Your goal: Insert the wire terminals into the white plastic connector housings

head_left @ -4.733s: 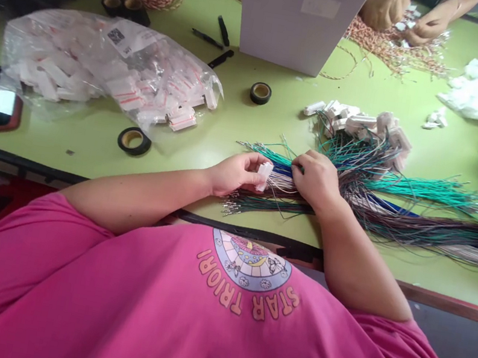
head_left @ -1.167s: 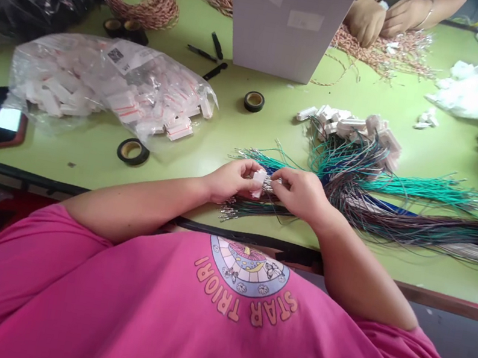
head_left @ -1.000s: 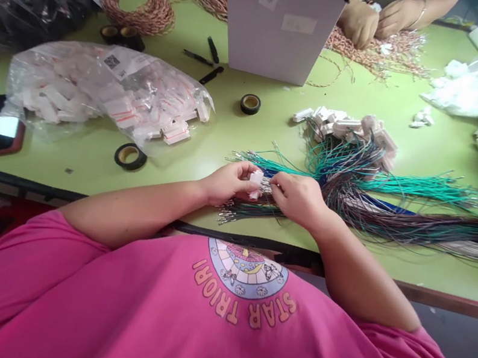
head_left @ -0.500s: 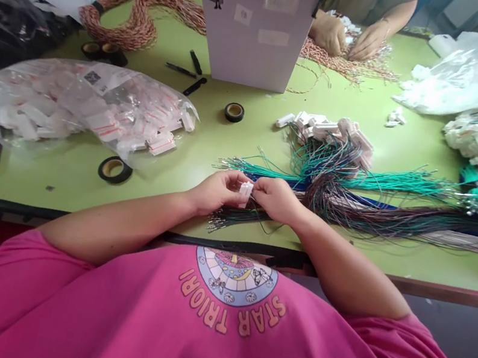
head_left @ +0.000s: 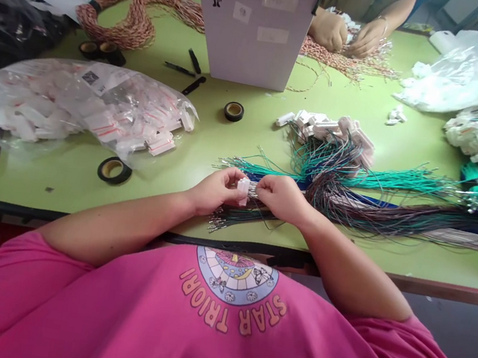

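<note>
A green table carries a tall pale box by its far edge. Toward the near edge, a clear bag of white pieces lies on the left, and long coloured wires stretch out from the middle to the right. Over the wires, the right hand has its fingertips drawn together; I cannot tell whether they grip a wire. Just beside it, the left hand pinches a small white connector near the middle of the near edge.
</note>
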Demonstrator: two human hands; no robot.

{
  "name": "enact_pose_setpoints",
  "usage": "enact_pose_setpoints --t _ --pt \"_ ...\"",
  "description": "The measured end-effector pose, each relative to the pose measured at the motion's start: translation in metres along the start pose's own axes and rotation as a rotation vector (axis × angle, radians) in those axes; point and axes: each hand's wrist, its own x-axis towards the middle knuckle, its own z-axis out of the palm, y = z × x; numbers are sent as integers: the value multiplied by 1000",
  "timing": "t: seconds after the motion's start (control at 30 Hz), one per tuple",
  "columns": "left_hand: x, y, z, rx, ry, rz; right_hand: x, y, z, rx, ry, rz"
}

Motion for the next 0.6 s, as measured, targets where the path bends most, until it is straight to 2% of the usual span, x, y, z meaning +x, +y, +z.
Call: enact_pose_setpoints --t 0.4,0.6 --pt "2 -5 -3 -11 -14 35 4 5 -5 47 -104 24" --pt "3 -5 -3 -11 -8 27 3 1 -3 48 -73 -4"
